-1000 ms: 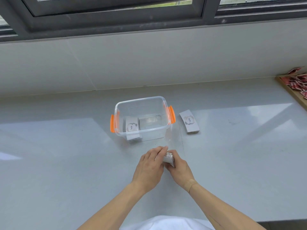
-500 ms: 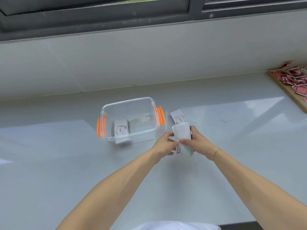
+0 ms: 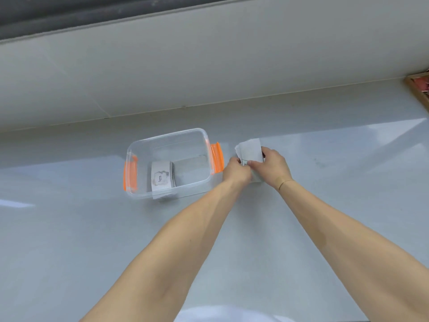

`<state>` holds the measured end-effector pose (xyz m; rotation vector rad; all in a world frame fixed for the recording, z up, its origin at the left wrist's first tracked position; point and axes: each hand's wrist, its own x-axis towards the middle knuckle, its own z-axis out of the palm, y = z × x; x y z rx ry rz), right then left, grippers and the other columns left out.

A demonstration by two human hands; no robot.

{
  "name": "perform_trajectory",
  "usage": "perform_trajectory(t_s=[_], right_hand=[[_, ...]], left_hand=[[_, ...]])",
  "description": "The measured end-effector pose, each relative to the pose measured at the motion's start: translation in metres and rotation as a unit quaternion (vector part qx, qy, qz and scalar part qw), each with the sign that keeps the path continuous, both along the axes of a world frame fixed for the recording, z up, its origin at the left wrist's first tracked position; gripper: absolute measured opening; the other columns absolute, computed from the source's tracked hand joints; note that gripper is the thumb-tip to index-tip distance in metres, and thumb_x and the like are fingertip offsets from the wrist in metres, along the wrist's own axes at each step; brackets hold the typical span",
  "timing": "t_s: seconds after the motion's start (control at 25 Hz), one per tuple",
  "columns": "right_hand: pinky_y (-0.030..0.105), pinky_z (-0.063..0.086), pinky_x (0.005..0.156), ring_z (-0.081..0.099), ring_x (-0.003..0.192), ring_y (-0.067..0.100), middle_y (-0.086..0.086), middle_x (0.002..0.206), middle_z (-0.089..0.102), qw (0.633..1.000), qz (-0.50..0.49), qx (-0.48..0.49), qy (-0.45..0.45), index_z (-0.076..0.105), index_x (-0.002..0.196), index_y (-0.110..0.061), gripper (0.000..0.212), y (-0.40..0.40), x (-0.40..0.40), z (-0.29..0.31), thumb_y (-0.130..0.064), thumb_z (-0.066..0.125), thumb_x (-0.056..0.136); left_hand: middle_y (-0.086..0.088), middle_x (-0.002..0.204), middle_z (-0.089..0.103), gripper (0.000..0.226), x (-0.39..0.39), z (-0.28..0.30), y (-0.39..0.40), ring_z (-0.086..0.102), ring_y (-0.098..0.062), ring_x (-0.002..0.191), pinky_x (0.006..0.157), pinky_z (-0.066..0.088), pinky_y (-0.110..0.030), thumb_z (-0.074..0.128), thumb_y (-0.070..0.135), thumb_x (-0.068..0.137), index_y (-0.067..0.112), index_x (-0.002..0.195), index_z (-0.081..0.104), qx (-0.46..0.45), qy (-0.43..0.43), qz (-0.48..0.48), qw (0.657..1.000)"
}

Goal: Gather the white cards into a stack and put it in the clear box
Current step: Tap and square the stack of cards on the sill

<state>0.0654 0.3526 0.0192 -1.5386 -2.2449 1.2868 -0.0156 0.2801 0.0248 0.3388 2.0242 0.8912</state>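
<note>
While the clear box point(image 3: 169, 163) stands just left of both hands with a card pile point(image 3: 163, 178) already inside, the left hand point(image 3: 236, 171) and right hand point(image 3: 270, 167), closed together on the white cards point(image 3: 249, 151), should square their edges before lifting them.

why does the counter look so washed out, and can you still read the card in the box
Head view: window light glares in pale bands across the glossy counter, strongest right of the hands; wide-angle lens bows the wall edge; the card stack inside the clear box stays sharp enough to read "love"; the cards in both hands are overexposed.
</note>
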Motion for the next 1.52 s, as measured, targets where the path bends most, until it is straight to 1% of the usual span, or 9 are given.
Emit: perform_trajectory(t_s=[0.36, 0.48, 0.64, 0.76, 0.92, 1.08, 1.2, 1.36, 1.52], right_hand=[[0.042, 0.045, 0.089, 0.04, 0.122, 0.032, 0.008, 0.132, 0.047, 0.996, -0.043, 0.01, -0.083, 0.05, 0.131, -0.023, 0.059, 0.014, -0.012, -0.035, -0.047, 0.069, 0.08], [0.037, 0.042, 0.078, 0.055, 0.114, 0.032, 0.01, 0.135, 0.047, 0.993, -0.067, -0.019, -0.098, 0.043, 0.137, -0.017, 0.069, 0.015, -0.012, -0.039, -0.052, 0.066, 0.082], [0.033, 0.043, 0.071, 0.06, 0.098, 0.03, 0.011, 0.118, 0.063, 0.984, -0.094, -0.111, -0.098, 0.051, 0.123, -0.007, 0.059, 0.024, -0.016, -0.036, -0.044, 0.069, 0.081], [0.036, 0.052, 0.075, 0.065, 0.098, 0.032, 0.015, 0.112, 0.067, 0.974, -0.108, -0.182, -0.082, 0.059, 0.113, -0.003, 0.051, 0.029, -0.017, -0.035, -0.033, 0.075, 0.075], [0.032, 0.05, 0.071, 0.066, 0.092, 0.03, 0.015, 0.117, 0.062, 0.978, -0.097, -0.17, -0.076, 0.067, 0.104, -0.01, 0.038, 0.016, -0.013, -0.032, -0.031, 0.075, 0.073], [0.032, 0.049, 0.074, 0.062, 0.094, 0.027, 0.011, 0.117, 0.062, 0.976, -0.123, -0.176, -0.04, 0.056, 0.114, -0.01, 0.051, -0.011, 0.003, -0.028, -0.032, 0.078, 0.075], [0.035, 0.048, 0.077, 0.057, 0.091, 0.027, 0.012, 0.113, 0.063, 0.985, -0.084, -0.144, -0.048, 0.043, 0.116, -0.007, 0.053, -0.045, 0.018, -0.023, -0.033, 0.073, 0.08], [0.038, 0.05, 0.077, 0.061, 0.093, 0.029, 0.008, 0.104, 0.063, 0.993, -0.013, -0.086, -0.085, 0.041, 0.116, -0.01, 0.052, -0.086, 0.034, -0.017, -0.035, 0.07, 0.08], [0.038, 0.048, 0.072, 0.058, 0.091, 0.028, 0.003, 0.1, 0.061, 0.99, 0.061, -0.026, -0.123, 0.043, 0.11, -0.016, 0.048, -0.125, 0.037, -0.006, -0.038, 0.071, 0.077]], left_hand=[[-0.014, 0.129, 0.049, 0.038, -0.003, -0.024, 0.022, 0.062, -0.033, 0.102, 0.072, 0.046, -0.031, 0.05, 0.025, 0.093, 0.009, 0.127, 0.048, -0.079, 0.089, -0.025, 0.993], [-0.014, 0.125, 0.057, 0.04, -0.003, -0.029, 0.025, 0.061, -0.032, 0.102, 0.072, 0.045, -0.03, 0.053, 0.028, 0.091, 0.008, 0.125, 0.047, -0.087, 0.078, -0.014, 0.993], [-0.014, 0.112, 0.067, 0.03, -0.006, -0.03, 0.031, 0.062, -0.031, 0.092, 0.063, 0.041, -0.029, 0.053, 0.025, 0.09, 0.004, 0.111, 0.059, -0.107, 0.066, -0.024, 0.992], [-0.013, 0.113, 0.066, 0.031, -0.008, -0.031, 0.027, 0.063, -0.032, 0.1, 0.069, 0.046, -0.03, 0.054, 0.02, 0.088, 0.007, 0.115, 0.057, -0.1, 0.023, -0.023, 0.994], [-0.012, 0.115, 0.066, 0.034, -0.004, -0.027, 0.011, 0.064, -0.033, 0.103, 0.086, 0.056, -0.042, 0.052, 0.016, 0.086, 0.011, 0.12, 0.051, -0.054, -0.028, -0.005, 0.998], [-0.01, 0.116, 0.067, 0.035, 0.001, -0.028, -0.019, 0.066, -0.033, 0.104, 0.092, 0.054, -0.047, 0.054, 0.019, 0.088, 0.011, 0.122, 0.055, -0.017, -0.046, -0.044, 0.998], [-0.007, 0.103, 0.071, 0.026, 0.01, -0.026, -0.05, 0.07, -0.03, 0.095, 0.078, 0.057, -0.037, 0.048, 0.019, 0.09, 0.015, 0.111, 0.063, -0.011, -0.057, -0.105, 0.993], [0.004, 0.067, 0.058, 0.015, 0.011, -0.024, -0.095, 0.055, -0.013, 0.058, 0.05, 0.04, -0.02, 0.052, 0.019, 0.088, 0.024, 0.077, 0.06, -0.004, -0.053, -0.202, 0.978], [0.01, 0.066, 0.057, 0.009, 0.002, -0.025, -0.143, 0.053, -0.003, 0.055, 0.046, 0.042, -0.015, 0.065, 0.019, 0.081, 0.026, 0.081, 0.06, 0.017, -0.037, -0.204, 0.978]])
